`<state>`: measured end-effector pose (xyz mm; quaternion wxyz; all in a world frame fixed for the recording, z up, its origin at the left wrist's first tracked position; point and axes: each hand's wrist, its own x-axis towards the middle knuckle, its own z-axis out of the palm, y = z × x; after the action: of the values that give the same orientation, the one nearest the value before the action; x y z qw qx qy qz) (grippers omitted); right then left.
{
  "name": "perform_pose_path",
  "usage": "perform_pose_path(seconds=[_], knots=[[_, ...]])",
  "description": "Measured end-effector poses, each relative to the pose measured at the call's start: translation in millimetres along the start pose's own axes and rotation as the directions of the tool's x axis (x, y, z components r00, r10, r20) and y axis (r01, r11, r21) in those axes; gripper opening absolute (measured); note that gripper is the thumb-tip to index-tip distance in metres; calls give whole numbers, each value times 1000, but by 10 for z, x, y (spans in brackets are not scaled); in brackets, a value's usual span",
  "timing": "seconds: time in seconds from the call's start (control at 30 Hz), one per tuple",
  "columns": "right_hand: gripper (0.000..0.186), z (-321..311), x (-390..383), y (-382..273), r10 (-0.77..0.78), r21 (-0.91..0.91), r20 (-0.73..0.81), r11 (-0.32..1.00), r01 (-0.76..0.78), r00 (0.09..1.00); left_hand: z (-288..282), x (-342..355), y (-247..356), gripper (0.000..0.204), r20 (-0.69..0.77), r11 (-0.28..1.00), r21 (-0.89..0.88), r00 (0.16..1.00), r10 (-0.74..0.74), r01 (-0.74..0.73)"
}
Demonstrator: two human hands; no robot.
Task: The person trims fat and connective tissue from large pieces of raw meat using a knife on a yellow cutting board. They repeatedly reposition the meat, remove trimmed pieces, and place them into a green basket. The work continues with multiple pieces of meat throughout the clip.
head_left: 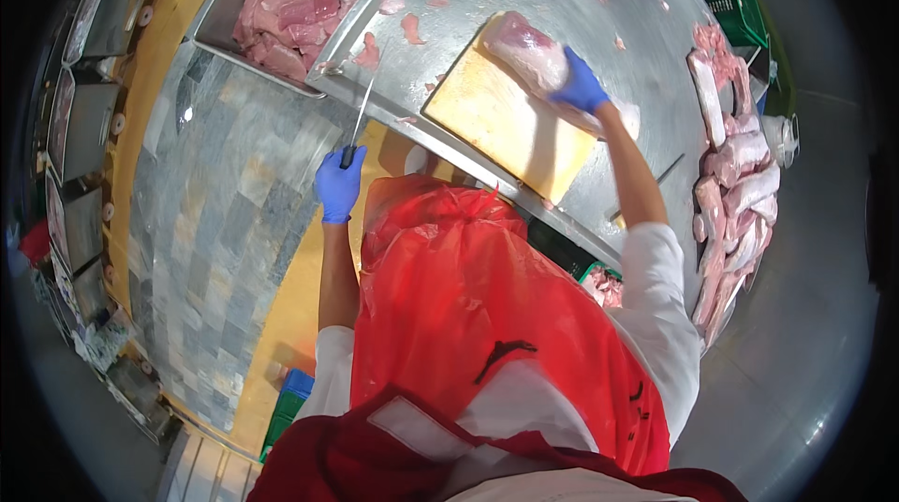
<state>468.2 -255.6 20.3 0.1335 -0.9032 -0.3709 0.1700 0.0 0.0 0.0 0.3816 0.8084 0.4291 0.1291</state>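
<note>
One knife is resting in the left hand; the right hand is touching meat.
The left fingers are wrapping round the knife's black handle, its tip pointing forward and slightly right toward the table; that forearm is rising nearly straight, left of the board. The right fingers are lying over the meat, though blur is hiding how firmly they are gripping; that arm is reaching forward and slanting left. The meat is lying beneath the right hand, stretching slantwise along the board's far side, well apart from the knife.
</note>
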Motion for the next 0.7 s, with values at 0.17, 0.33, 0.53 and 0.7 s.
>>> perform_pose_path(seconds=[0.17, 0.33, 0.53, 0.7], knots=[[100, 51, 159, -682, 174, -124, -79, 975, -183, 982, 247, 274, 521, 32, 158, 973, -229, 986, 51, -13], [76, -35, -169, -660, -138, -97, 98, 984, 147, 986, 491, 458, 846, 31, 185, 934, -336, 964, 190, -119], [83, 365, -1274, -690, -239, -189, -117, 958, 215, 964, 558, 674, 1074, 25, 307, 901, -388, 894, 327, -196], [93, 776, -2138, -1133, -125, 116, -285, 980, 164, 950, 621, 640, 1194, 32, 431, 908, -383, 836, 339, -171]])
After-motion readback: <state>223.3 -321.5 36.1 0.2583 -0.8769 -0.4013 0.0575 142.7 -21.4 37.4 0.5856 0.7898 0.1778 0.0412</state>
